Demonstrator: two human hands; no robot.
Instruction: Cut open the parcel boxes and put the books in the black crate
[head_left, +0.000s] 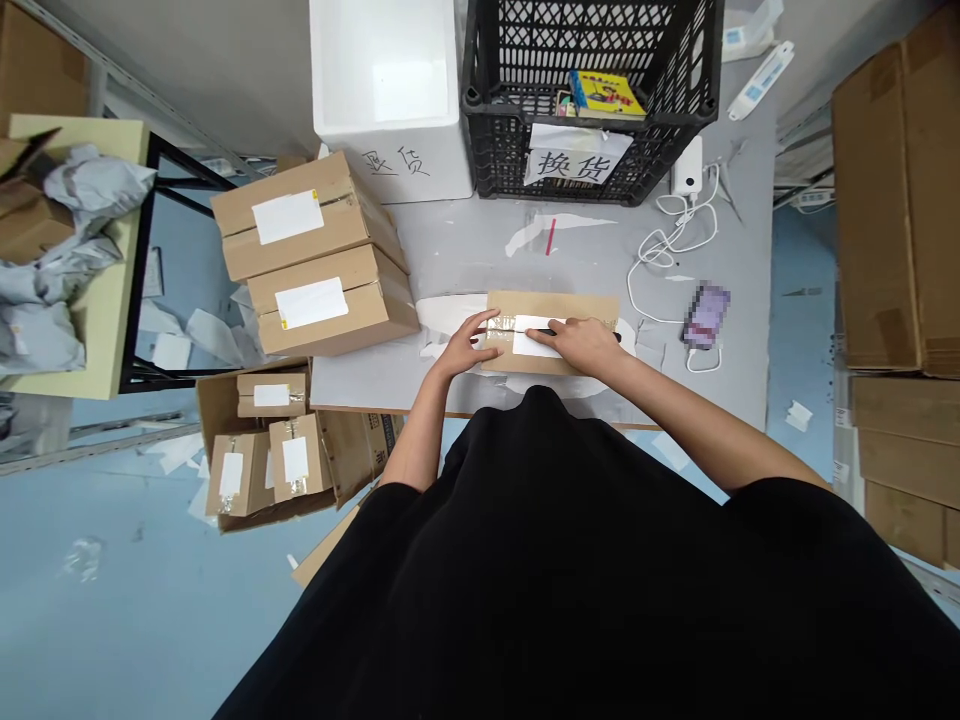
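Observation:
A brown cardboard box (551, 303) lies flat at the table's front edge, with clear tape on its left end and a white label (529, 343) on top. My left hand (463, 348) rests at the box's left end, fingers spread and touching it. My right hand (586, 345) is closed around a slim black tool (618, 337) over the label, index finger stretched along it. Whether this tool is a pen or a cutter is unclear, as the fingers cover most of it. Backing-paper scraps (450, 310) lie around and partly under the box.
Two larger labelled cartons (300, 240) stand at the table's left. Behind are a white foam bin (390, 165) and a black crate (495, 150). A phone (706, 315) with a white cable (660, 245) lies right. An open carton (210, 415) of small boxes sits lower left.

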